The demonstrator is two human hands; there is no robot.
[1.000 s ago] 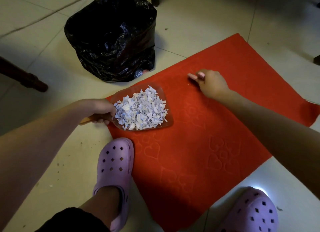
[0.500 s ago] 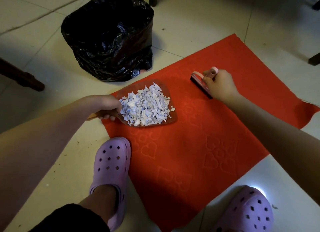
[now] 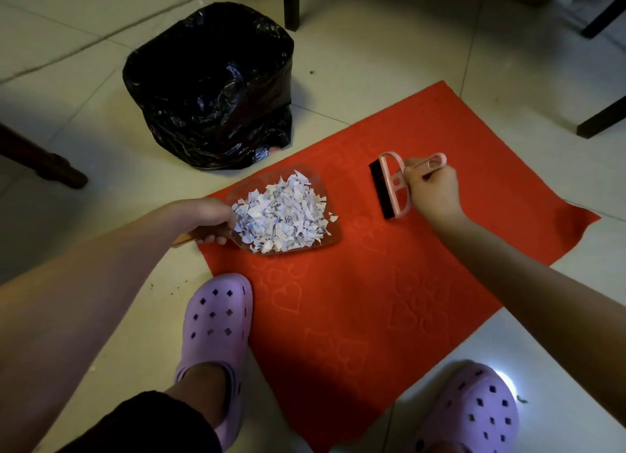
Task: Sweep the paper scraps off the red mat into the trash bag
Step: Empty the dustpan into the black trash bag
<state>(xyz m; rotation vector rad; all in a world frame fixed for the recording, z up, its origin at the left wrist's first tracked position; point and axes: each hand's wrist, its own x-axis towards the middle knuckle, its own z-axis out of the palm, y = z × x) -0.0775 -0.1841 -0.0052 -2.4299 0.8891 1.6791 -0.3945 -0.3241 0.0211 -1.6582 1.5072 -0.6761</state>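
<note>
A red mat with embossed hearts lies on the tiled floor. On its near-left corner rests a clear dustpan heaped with white paper scraps. My left hand grips the dustpan's handle at the mat's left edge. My right hand holds a pink hand brush with black bristles, which stands on the mat to the right of the dustpan, bristles facing the pan. A black trash bag, open at the top, stands on the floor behind the dustpan.
My two feet in lilac clogs, the left clog beside the mat's edge and the right clog near the front. A dark wooden furniture leg lies at left; dark chair legs stand behind the bag and another leg stands at right.
My right hand has turned the brush so its pink frame and black bristles show fully. The dustpan with its scraps has stayed on the mat's corner.
</note>
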